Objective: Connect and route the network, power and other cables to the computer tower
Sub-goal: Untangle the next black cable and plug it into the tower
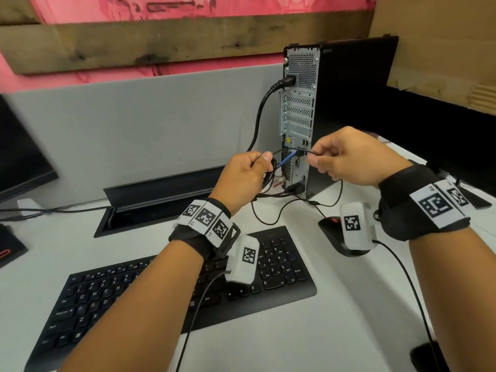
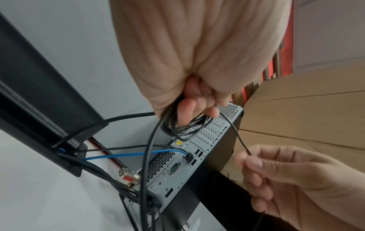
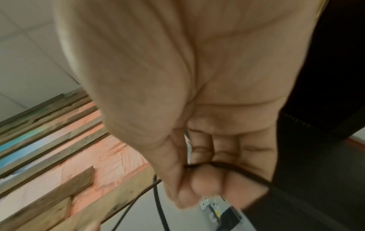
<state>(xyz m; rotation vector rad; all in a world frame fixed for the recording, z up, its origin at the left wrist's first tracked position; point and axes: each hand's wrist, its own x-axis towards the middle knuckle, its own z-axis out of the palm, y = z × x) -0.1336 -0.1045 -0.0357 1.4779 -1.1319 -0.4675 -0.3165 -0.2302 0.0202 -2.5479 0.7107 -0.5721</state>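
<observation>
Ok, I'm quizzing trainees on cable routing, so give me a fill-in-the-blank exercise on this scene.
1. The left hand grips a coiled bundle of thin ____ cable.
2. The network cable plugged into the computer tower is coloured ____.
3. The right hand ____ a strand of the thin cable.
4. The thick power cord is plugged in near the tower's ____.

Missing words: black; blue; pinches; top

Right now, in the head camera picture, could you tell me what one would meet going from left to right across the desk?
monitor → cable tray → left hand gripping coiled thin black cable → computer tower → right hand pinching that cable. In front lie the keyboard and the mouse.
</observation>
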